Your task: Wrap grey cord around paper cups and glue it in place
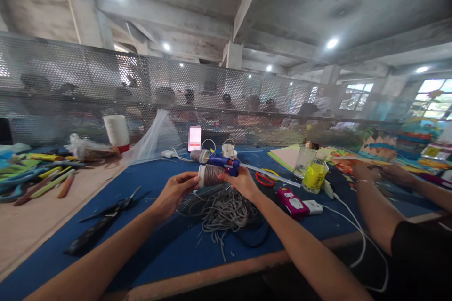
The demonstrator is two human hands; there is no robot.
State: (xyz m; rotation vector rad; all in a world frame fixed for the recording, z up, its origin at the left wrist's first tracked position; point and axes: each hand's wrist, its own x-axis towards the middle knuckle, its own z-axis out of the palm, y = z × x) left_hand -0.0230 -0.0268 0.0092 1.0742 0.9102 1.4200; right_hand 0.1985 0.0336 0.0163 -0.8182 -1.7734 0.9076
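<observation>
My left hand [174, 192] pinches the white rim of a paper cup [213, 175] lying on its side, its wall wrapped in grey-brown cord. My right hand [244, 183] grips a blue glue gun [229, 165] close above the cup; a clear glue stick [275, 176] sticks out behind it. Whether the right fingers also touch the cup is hard to see. Below both hands lies a tangled heap of grey cord [228, 211]. Just beyond are another cord-wrapped cup [198, 155] and a small white cup [230, 149] with a thin loop handle.
Black-handled scissors [109, 220] lie at left, beyond them a stack of paper cups [117, 132]. A phone [195, 138] stands before the mesh partition [148, 89]. Rightward are red scissors [263, 179], a magenta power block [292, 202], a yellow-liquid bottle [314, 176] and a co-worker's hand [365, 174].
</observation>
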